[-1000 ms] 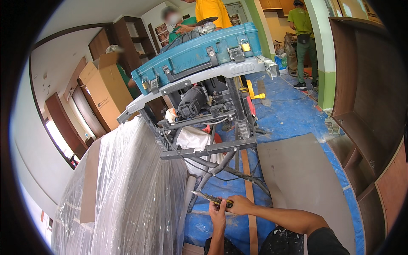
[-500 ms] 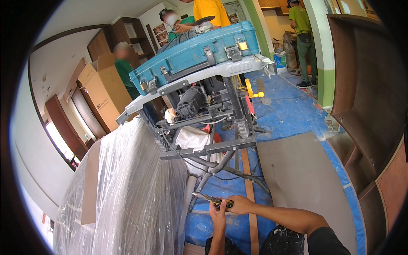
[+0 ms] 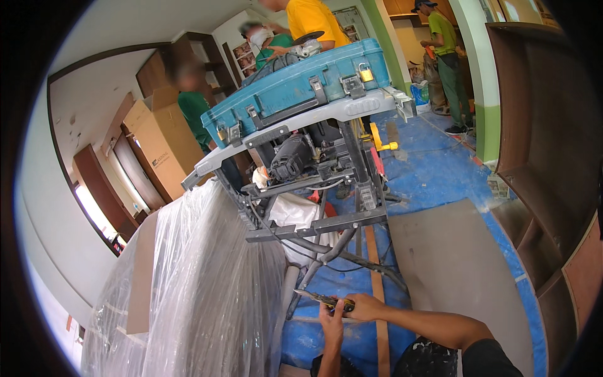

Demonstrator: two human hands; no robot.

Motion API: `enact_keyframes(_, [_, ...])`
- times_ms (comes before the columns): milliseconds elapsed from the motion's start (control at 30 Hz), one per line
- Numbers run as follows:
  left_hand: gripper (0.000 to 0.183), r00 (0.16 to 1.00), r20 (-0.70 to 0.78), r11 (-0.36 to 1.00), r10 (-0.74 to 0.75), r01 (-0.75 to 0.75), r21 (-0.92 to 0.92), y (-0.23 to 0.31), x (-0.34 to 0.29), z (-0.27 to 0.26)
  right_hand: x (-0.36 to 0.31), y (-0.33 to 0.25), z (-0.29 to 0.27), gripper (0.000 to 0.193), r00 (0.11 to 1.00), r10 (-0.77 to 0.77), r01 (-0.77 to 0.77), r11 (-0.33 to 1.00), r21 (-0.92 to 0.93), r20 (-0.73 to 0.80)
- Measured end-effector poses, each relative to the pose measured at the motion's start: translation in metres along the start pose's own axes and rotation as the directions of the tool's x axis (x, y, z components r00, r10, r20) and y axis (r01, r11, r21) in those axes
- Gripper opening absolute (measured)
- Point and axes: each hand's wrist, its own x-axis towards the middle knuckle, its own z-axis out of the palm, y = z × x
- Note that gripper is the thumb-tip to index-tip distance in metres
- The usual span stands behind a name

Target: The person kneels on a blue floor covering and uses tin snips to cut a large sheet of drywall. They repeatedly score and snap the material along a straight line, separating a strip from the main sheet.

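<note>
Low in the view, my two hands meet around a utility knife [image 3: 318,298] with a yellow and black handle. Its pointed silvery blade aims up and to the left. My right hand [image 3: 366,308] is closed round the rear of the handle, with the forearm reaching in from the right. My left hand [image 3: 332,320] grips the middle of the handle from below, thumb raised along it. Part of the handle is hidden by the fingers. The blade tip touches nothing and points toward the legs of the table saw stand [image 3: 314,234].
A large teal case [image 3: 289,94] lies on the stand. Plastic-wrapped goods [image 3: 207,283] stand at left, near a tall cardboard box [image 3: 166,138]. At right are a grey-brown board [image 3: 455,257] on blue floor sheeting [image 3: 427,157] and a dark cabinet [image 3: 540,113]. Several people stand beyond.
The view has shifted slightly, so the scene sits lower and further right. Both hands keep their hold on the knife. The person at the far right has turned, and something orange shows at their hands.
</note>
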Motion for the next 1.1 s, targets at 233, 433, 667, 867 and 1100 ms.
enact_keyframes(233, [0.037, 1.0, -0.016, 1.0, 0.009, -0.009, 0.009, -0.001, -0.002, -0.001, 0.001, 0.0, 0.001, 0.059, 1.0, -0.004, 0.004, 1.0, -0.026, 0.017])
enact_keyframes(433, [0.039, 1.0, -0.007, 0.999, 0.019, -0.019, 0.043, -0.001, -0.002, -0.001, 0.003, 0.003, 0.003, 0.058, 1.0, 0.007, -0.007, 0.999, -0.039, 0.013])
enact_keyframes(667, [0.039, 1.0, -0.015, 0.999, 0.01, -0.01, 0.033, -0.005, -0.001, 0.001, 0.003, 0.006, 0.002, 0.055, 1.0, -0.024, 0.024, 0.998, -0.053, 0.002])
enact_keyframes(867, [0.039, 1.0, 0.012, 0.999, -0.024, 0.023, 0.026, -0.004, 0.001, 0.0, 0.005, 0.012, 0.007, 0.055, 1.0, 0.0, 0.0, 1.0, 0.001, -0.007])
enact_keyframes(1100, [0.048, 0.995, 0.102, 0.999, 0.011, -0.015, 0.04, 0.011, 0.007, 0.012, 0.0, 0.009, -0.016, 0.05, 0.997, -0.053, 0.054, 0.998, 0.029, -0.049])
